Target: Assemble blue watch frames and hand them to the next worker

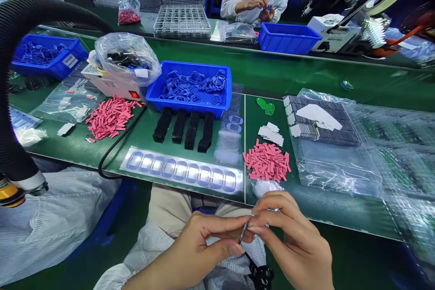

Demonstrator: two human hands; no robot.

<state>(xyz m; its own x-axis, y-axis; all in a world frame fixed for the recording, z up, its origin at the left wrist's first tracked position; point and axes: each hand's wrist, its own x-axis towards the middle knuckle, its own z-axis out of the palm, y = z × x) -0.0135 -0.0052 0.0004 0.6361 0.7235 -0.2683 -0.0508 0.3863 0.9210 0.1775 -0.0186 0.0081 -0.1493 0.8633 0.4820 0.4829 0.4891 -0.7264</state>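
Over my lap, just off the bench's front edge, both hands meet around a small thin flat piece (243, 233), seen nearly edge-on; its kind is hard to make out. My left hand (204, 240) pinches it between thumb and fingers. My right hand (292, 235) is closed too, its thumb and index fingertip pressed against the piece's upper end. The fingers cover most of it. Beyond my right hand lie a heap of pink strips (267, 161) and a crumpled clear plastic bit (266, 187). A sheet of oval clear stickers (181, 170) lies left of them.
A blue bin (154, 93) holds blue plastic frames, with black stacks (184, 128) before it. Another pink heap (110, 118) lies left. Grey stacked parts (326, 120) rest on plastic at right. A black hose (13, 99) arches at left. A co-worker (254, 0) sits opposite.
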